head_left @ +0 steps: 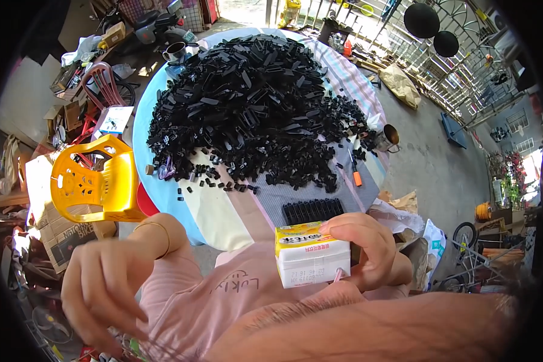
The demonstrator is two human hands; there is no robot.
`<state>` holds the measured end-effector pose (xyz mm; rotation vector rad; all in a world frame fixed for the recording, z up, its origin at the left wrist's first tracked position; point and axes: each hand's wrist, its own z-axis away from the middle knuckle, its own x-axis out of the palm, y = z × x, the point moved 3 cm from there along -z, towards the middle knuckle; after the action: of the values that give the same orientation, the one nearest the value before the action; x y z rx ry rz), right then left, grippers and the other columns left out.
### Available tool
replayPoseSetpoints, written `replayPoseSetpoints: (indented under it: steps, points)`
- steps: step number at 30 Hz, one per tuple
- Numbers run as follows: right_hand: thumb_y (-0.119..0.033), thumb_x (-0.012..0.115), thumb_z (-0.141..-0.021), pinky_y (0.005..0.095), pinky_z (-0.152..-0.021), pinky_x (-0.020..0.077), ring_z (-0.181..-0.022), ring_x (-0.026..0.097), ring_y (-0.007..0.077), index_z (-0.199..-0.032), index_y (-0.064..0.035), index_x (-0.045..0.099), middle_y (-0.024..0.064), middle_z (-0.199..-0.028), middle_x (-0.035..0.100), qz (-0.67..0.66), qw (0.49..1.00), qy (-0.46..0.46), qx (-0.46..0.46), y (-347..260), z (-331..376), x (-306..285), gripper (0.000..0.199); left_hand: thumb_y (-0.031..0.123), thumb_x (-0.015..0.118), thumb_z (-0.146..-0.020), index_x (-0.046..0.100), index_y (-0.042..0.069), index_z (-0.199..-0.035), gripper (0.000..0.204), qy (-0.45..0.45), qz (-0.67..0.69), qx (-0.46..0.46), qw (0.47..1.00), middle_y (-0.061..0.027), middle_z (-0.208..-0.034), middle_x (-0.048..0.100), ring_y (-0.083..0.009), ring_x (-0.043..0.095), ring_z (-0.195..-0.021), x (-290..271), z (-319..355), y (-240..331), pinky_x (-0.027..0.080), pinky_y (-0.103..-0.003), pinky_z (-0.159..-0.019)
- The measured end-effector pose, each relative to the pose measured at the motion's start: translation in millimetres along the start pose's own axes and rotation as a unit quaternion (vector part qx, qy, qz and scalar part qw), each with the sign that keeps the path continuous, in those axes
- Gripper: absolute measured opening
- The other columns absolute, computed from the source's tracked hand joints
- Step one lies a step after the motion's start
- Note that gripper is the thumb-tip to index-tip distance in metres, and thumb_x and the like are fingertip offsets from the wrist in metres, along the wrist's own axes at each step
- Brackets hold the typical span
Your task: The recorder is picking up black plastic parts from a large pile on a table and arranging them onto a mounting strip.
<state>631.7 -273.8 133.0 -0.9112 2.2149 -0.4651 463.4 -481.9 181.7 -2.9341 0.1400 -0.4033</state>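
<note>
My right hand (371, 247) grips a small white and yellow drink carton (312, 256), tilted toward me close in front of my chest. A thin straw (338, 274) sticks out of the carton's white end. My left hand (105, 283) is raised at the lower left with its fingers loosely bent and apart, nothing in them. Beyond the carton, a large heap of small black plastic parts (247, 102) covers most of the round table (142, 127). At the near edge lies a black row of slotted pieces (312, 211), just past the carton.
An orange-handled tool (356, 178) lies right of the heap. Metal mugs stand at the table's right edge (388, 139) and far left (175, 52). A yellow plastic chair (96, 181) stands left of the table. Crumpled plastic bags (398, 217) sit at the near right.
</note>
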Motion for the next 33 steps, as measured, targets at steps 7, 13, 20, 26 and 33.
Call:
replayPoseSetpoints:
  steps: [7,13,20,26,33]
  points:
    - [-0.023,0.076,-0.066,0.0339,-0.066,0.0518,-0.079,0.063,0.0286,-0.105,0.004,0.053,0.0151,-0.093,0.062,-0.026,0.998,-0.06,-0.001,15,-8,-4,0.053,0.009,0.049,-0.087,0.059,-0.001,-0.1,0.019,0.068,-0.517,-0.407,0.75,-0.0076,-0.095,0.059,-0.0126,0.053,-0.08,-140,101,-88,0.041,-0.021,-0.069]
    - [-0.023,0.077,-0.065,0.0339,-0.067,0.0518,-0.079,0.063,0.0287,-0.104,0.0043,0.054,0.0149,-0.093,0.062,-0.018,0.999,-0.048,0.02,38,-24,-6,0.054,0.046,0.048,-0.086,0.049,0.005,-0.122,0.054,-0.294,-0.651,-0.543,0.441,-0.0186,-0.132,0.039,-0.0387,0.025,-0.128,-281,222,-189,0.026,-0.047,-0.103]
    - [-0.024,0.078,-0.064,0.035,-0.07,0.0511,-0.082,0.062,0.029,-0.103,0.0041,0.055,0.0159,-0.094,0.062,0.01,0.997,0.003,0.073,97,-42,-10,0.053,0.053,0.044,-0.086,0.043,0.01,-0.128,0.061,-0.411,-0.668,-0.541,0.305,-0.0153,-0.137,0.033,-0.0331,0.019,-0.133,-383,265,-310,0.018,-0.054,-0.105]
    - [-0.022,0.076,-0.066,0.0347,-0.072,0.0506,-0.084,0.062,0.0291,-0.103,0.0035,0.055,0.017,-0.095,0.062,0.02,0.995,0.018,0.101,147,-64,-10,0.049,0.056,0.042,-0.084,0.056,0.012,-0.117,0.057,-0.399,-0.623,-0.623,0.254,-0.0132,-0.112,0.058,-0.0303,0.043,-0.116,-460,303,-352,0.032,-0.048,-0.096]
    - [-0.019,0.076,-0.065,0.0346,-0.075,0.0496,-0.087,0.062,0.0285,-0.103,0.003,0.056,0.017,-0.098,0.062,0.004,0.991,0.013,0.132,180,-78,-7,0.049,0.063,0.04,-0.08,0.055,0.026,-0.122,0.057,-0.512,-0.583,-0.609,0.166,-0.0108,-0.124,0.053,-0.0328,0.031,-0.126,-454,304,-381,0.02,-0.054,-0.102]
